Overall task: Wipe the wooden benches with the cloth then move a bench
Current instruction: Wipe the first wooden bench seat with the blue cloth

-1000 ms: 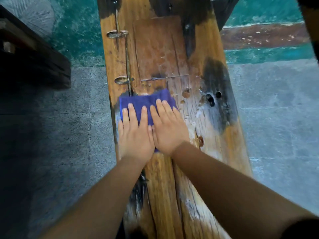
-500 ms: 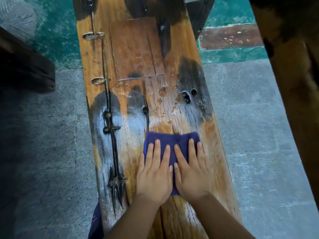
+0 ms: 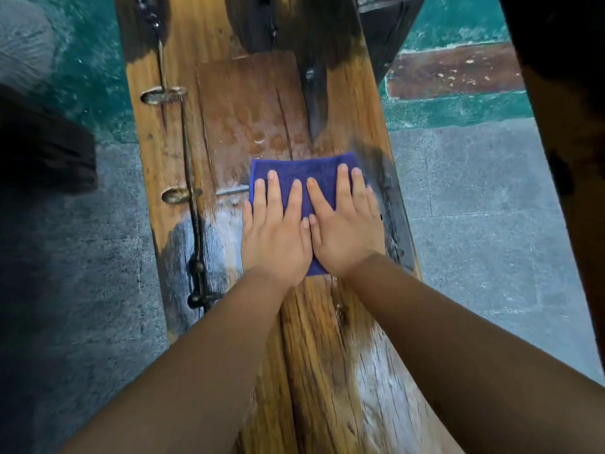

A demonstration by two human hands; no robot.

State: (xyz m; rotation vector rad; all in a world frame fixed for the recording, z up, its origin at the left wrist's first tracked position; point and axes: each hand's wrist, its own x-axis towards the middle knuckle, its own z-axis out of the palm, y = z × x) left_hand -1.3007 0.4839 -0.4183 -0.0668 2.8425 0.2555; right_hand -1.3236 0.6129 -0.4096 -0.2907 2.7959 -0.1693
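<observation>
One long wooden bench [image 3: 235, 103]. One blue cloth [image 3: 304, 173] on it. Two hands: left hand [image 3: 276, 237], right hand [image 3: 347, 235].

Grey speckled floor [image 3: 484, 204], teal-painted band [image 3: 458, 109] beyond, perhaps a wall base.

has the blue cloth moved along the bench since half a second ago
Yes. The blue cloth slid away from the person along the bench: earlier it lay below the straight metal strip, now its far edge sits beyond it.

Hands [image 3: 311, 237] on cloth [image 3: 301, 173] on bench [image 3: 170, 142]
</observation>
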